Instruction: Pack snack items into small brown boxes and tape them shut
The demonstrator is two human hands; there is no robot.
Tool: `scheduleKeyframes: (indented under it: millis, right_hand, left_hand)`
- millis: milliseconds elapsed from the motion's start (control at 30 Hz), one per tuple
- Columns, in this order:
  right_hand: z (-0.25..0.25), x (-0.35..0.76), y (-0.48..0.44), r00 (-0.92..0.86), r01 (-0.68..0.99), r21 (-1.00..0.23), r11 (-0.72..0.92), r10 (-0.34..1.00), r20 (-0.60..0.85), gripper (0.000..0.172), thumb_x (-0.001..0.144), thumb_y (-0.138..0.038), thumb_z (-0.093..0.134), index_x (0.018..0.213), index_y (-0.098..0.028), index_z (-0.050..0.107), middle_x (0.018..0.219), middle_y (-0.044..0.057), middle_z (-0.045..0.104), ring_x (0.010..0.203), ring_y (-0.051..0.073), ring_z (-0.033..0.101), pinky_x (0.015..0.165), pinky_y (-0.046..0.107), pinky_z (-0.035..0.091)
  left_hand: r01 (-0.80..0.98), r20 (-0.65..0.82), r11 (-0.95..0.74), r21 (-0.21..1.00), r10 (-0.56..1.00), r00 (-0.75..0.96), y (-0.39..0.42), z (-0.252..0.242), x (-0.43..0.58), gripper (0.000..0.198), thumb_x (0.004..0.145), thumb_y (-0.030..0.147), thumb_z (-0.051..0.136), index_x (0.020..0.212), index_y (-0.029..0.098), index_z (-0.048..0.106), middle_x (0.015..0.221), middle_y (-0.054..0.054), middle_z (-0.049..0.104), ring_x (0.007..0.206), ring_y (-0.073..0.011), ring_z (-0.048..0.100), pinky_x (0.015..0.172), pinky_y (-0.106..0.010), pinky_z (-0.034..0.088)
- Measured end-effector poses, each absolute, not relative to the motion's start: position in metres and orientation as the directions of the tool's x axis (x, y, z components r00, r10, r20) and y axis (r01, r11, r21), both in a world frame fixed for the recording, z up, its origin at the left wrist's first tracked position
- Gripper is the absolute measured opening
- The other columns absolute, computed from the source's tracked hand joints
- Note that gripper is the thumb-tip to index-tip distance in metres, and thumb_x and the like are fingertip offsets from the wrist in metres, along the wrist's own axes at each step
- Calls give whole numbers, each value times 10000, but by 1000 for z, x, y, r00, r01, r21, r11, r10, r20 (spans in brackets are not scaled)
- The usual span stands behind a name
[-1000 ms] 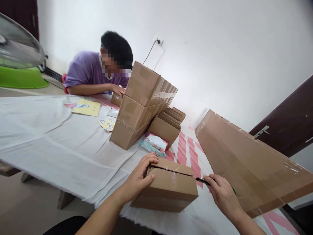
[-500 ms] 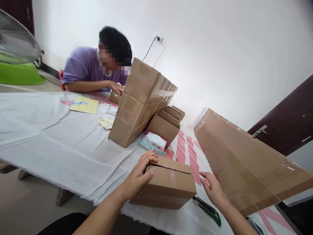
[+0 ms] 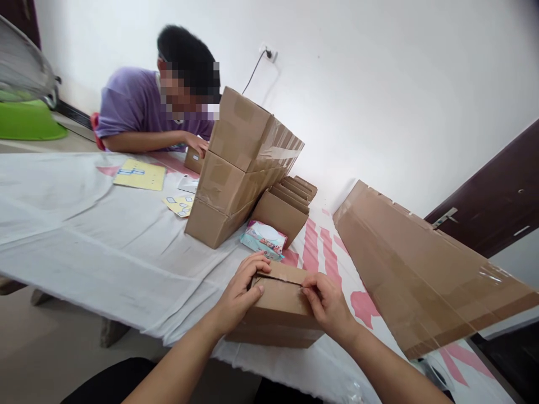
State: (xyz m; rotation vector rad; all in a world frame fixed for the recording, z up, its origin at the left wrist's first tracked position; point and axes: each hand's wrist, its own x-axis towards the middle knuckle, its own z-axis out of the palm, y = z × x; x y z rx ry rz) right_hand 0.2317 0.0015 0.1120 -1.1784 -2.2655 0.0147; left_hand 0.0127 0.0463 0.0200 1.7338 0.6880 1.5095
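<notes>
A small brown cardboard box [image 3: 275,311] lies at the near edge of the white-covered table [image 3: 105,247], its taped top flaps slightly raised. My left hand [image 3: 241,294] grips the box's left end, fingers curled over the top flap. On the box's right side my right hand [image 3: 326,303] rests with fingertips pinched at the flap seam. A small colourful packet [image 3: 264,238] lies just beyond the box.
A three-high stack of taped boxes [image 3: 242,163] and a row of lower boxes [image 3: 286,205] stand mid-table. A long row of taped cartons [image 3: 416,269] runs along the right. Another person in a purple shirt [image 3: 138,109] leans over yellow sheets [image 3: 138,174]. A fan [image 3: 21,67] stands far left.
My right hand let go of a dark green-handled tool, left it on the table at the right, then moved left onto the box's top flap. The left hand stayed on the box.
</notes>
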Motion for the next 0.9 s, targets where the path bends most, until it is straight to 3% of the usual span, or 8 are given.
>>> scheduleKeyframes:
  millis: [333,500,633,767,900]
  right_hand:
    - [111,277,-62,-495,617,-475,628,778,386,102,933,-206,454,896,-212,549,923,65,645,918,193,606,813,349,497]
    - [95,317,-87,-211,703,-671,236,970,120,259,912,-432,507,816,-195,551,773,28,609,726,158,569,665,283,475]
    - [68,356,-104,-50,645,-753,-125,977,-205,390,808,-565,583,721,-195,495,584,-39,527,550,114,486,540,234,389]
    - [31,386,-117,95,644,-688,-333,928,-361,365,757,-547,585,691,-204,477,514,-68,468,478,102,445,510,226,352]
    - [-1,400,-115,252,728,-569,-384,921,-298,224,728,-368,586,644,-210,451,512,-71,444,483,103,422,499,220,314]
  left_hand:
    - [-39,589,-593,804,787,182,47,25,10,243,818,339,498,1018,221,570,1243,-101,552,1341,-312,348,1110,-491,287]
    - [-52,588,-591,805,785,194,49,25,9,260,825,375,512,1030,225,567,1250,-96,549,1355,-307,335,1131,-478,259]
    - [-49,582,-586,809,788,200,49,25,9,268,832,393,516,1039,229,564,1249,-89,552,1360,-309,330,1137,-482,247]
    - [-53,584,-587,808,786,202,48,24,10,271,842,389,506,1056,232,564,1262,-81,546,1374,-304,312,1141,-470,245]
    - [-49,594,-596,801,783,187,50,22,11,270,841,387,510,1054,232,568,1264,-80,549,1369,-311,320,1137,-480,250]
